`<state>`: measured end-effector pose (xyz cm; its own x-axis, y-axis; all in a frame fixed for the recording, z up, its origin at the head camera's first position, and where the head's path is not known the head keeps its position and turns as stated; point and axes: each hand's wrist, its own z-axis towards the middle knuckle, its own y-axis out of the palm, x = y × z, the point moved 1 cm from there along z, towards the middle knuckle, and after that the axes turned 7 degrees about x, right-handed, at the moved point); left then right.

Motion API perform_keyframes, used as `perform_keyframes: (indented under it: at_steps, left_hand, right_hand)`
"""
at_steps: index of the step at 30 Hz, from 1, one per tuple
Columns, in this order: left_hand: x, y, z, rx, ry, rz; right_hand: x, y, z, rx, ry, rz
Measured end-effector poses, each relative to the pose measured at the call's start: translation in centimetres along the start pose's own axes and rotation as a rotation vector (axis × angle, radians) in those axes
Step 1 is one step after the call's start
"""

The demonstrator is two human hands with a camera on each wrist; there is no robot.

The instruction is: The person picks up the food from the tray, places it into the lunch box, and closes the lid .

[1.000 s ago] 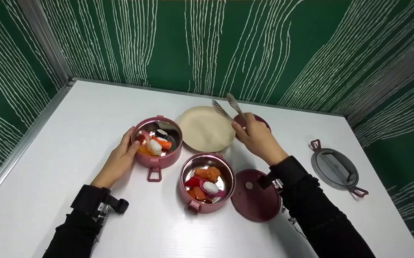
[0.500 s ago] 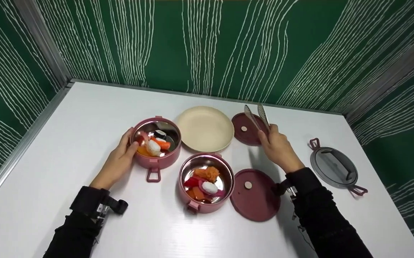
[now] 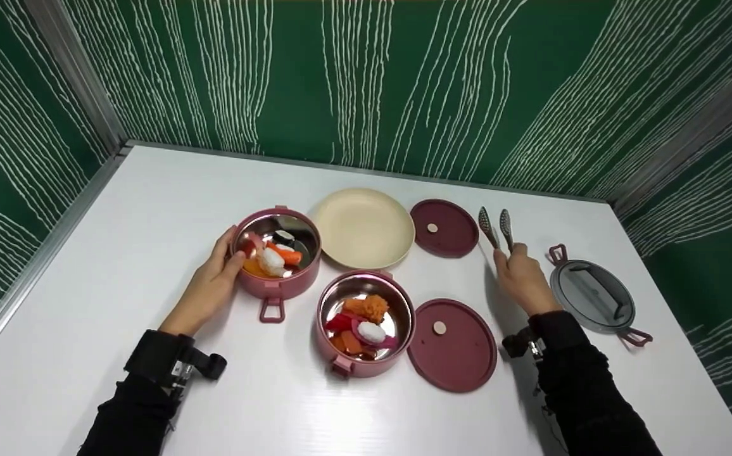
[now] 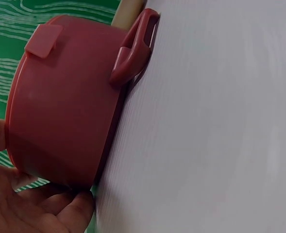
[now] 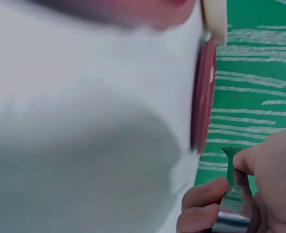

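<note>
My left hand [image 3: 211, 286] cups the left side of a pink round container [image 3: 277, 256] filled with toy sushi; in the left wrist view its fingers [image 4: 45, 206] wrap the container wall [image 4: 65, 111]. My right hand [image 3: 521, 278] grips metal tongs [image 3: 496, 229], tips pointing away, low over the table between a pink lid [image 3: 444, 227] and a grey lid. In the right wrist view the fingers [image 5: 215, 204] pinch the tongs [image 5: 231, 167]. A second pink container [image 3: 366, 323] with toy food sits near the front centre.
An empty cream plate [image 3: 363, 227] lies behind the containers. Another pink lid [image 3: 453, 344] lies right of the front container. A grey lid with pink handles [image 3: 592, 296] sits at the right. Green patterned walls [image 3: 366, 82] enclose the white table [image 3: 119, 209].
My right hand has carried the tongs from over the cream plate rightward and down, past the far pink lid, to beside the grey lid. The left hand has stayed on the container.
</note>
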<state>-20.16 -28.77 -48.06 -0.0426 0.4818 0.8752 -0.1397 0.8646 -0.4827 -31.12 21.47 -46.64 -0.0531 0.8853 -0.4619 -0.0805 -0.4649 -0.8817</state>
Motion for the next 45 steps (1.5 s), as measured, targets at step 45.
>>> perform_keyframes:
  at_steps: [45]
  left_hand:
    - [0.0,0.0,-0.4,-0.018,0.001,-0.003]
  right_hand:
    - [2.9,-1.4,-2.3,0.039,-0.03,-0.272]
